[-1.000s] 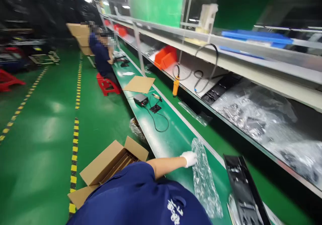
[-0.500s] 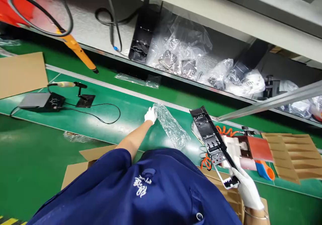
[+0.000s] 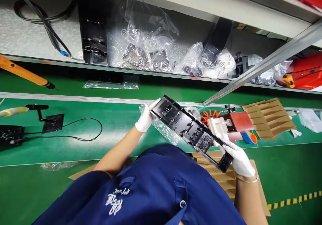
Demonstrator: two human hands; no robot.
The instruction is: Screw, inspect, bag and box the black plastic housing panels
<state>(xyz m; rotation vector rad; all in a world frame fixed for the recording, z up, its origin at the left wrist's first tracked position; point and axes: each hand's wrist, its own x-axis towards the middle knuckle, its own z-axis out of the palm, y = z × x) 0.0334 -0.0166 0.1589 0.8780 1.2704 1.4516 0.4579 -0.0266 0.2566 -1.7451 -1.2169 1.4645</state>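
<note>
Both my hands wear white gloves and hold a long black plastic panel (image 3: 187, 129) slantwise over the green conveyor belt (image 3: 113, 137). My left hand (image 3: 145, 118) grips its upper left end, fingers closed on the edge. The lower right end sits in my right hand (image 3: 238, 159), fingers wrapped round it. A clear plastic bag (image 3: 164, 131) lies on the belt just beneath the panel and touches my left hand.
A soldering iron on its stand (image 3: 30, 109) with a black cable lies at the left. An orange electric screwdriver (image 3: 23, 73) hangs at far left. A white and red fixture (image 3: 226, 126) and corrugated cardboard dividers (image 3: 268, 116) sit at right. Bagged parts (image 3: 148, 50) fill the shelf behind.
My view has swung right along the belt. The left hand left the flat plastic bag and took the panel's upper end, and the right hand lifted the panel over the bag.
</note>
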